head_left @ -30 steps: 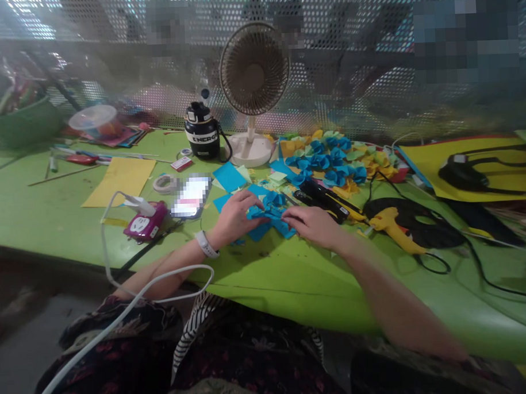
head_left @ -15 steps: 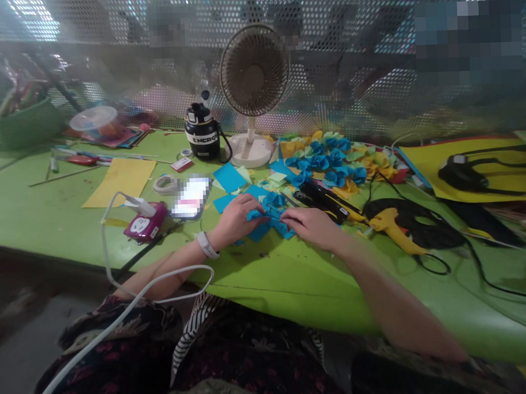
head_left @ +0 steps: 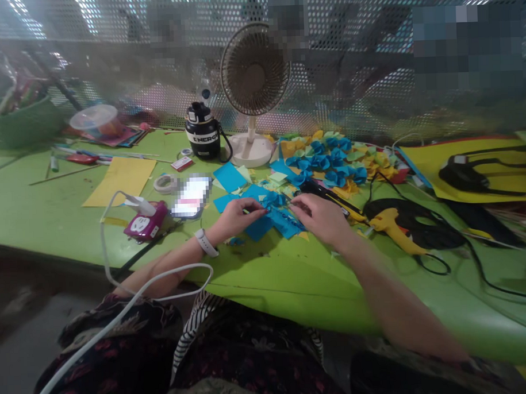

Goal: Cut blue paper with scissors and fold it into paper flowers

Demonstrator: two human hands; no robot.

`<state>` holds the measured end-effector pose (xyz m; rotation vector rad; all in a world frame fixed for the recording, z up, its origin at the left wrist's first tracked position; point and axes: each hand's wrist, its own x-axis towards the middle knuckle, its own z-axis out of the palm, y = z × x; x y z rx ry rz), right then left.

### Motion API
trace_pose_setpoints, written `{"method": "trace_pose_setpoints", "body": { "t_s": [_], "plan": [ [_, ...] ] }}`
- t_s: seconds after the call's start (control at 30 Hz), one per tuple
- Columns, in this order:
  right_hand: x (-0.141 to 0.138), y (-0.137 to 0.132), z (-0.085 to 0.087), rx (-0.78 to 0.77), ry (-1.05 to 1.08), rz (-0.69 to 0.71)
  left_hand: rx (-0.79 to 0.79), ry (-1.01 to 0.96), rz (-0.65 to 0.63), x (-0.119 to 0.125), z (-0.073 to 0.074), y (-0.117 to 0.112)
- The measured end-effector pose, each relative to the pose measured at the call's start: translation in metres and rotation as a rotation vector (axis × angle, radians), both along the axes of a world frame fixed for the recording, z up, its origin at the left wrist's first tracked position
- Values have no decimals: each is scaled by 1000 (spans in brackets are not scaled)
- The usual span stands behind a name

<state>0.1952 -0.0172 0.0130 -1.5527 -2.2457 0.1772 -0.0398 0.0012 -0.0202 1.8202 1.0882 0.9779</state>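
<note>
Left hand: our left hand (head_left: 236, 216), with a white watch strap (head_left: 206, 243) at its wrist, is closed in a pinch on the blue paper piece (head_left: 273, 218), thumb and fingers meeting at its left side.

Right hand: our right hand (head_left: 319, 218) has drawn a little to the right of where it was, its fingers curled. The fingertips (head_left: 296, 203) are at the paper's upper right edge, but we cannot tell whether they grip it or only touch it.

Paper: the blue paper piece stays between our hands, just above the green table (head_left: 292, 282), and its strips now fan out further right.

Beside us: a magenta power socket (head_left: 145, 221) with a white cable (head_left: 119, 288) lies to the left, and a yellow glue gun (head_left: 394, 235) lies to the right. A black tool (head_left: 321, 189) is now partly behind our right hand.

Further out: a blue square sheet (head_left: 230, 177), a yellow card (head_left: 120, 182), a tape roll (head_left: 165, 184) and a blurred phone (head_left: 191, 196) lie on the table.

Far edge: blue and green paper flowers (head_left: 326, 160) are heaped by a desk fan (head_left: 254, 68) and a black flask (head_left: 202, 130).
</note>
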Motion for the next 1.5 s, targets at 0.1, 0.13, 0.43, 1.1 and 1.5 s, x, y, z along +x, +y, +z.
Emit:
{"method": "trace_pose_setpoints", "body": {
  "t_s": [0.1,0.13,0.43,1.1,1.5],
  "plan": [
    [2,2,-3,-36,-220,-66,-177,-113,-4,0,2,1],
    [2,3,-5,-57,-291,-64,-218,-142,-5,0,3,1],
    [-4,5,-16,-62,-489,22,-330,-273,8,3,5,0],
    [-8,-2,-4,-88,350,207,-309,-367,-11,-2,9,2],
    [-6,0,-4,-36,294,222,-269,-318,-37,-3,10,3]
  ]
}}
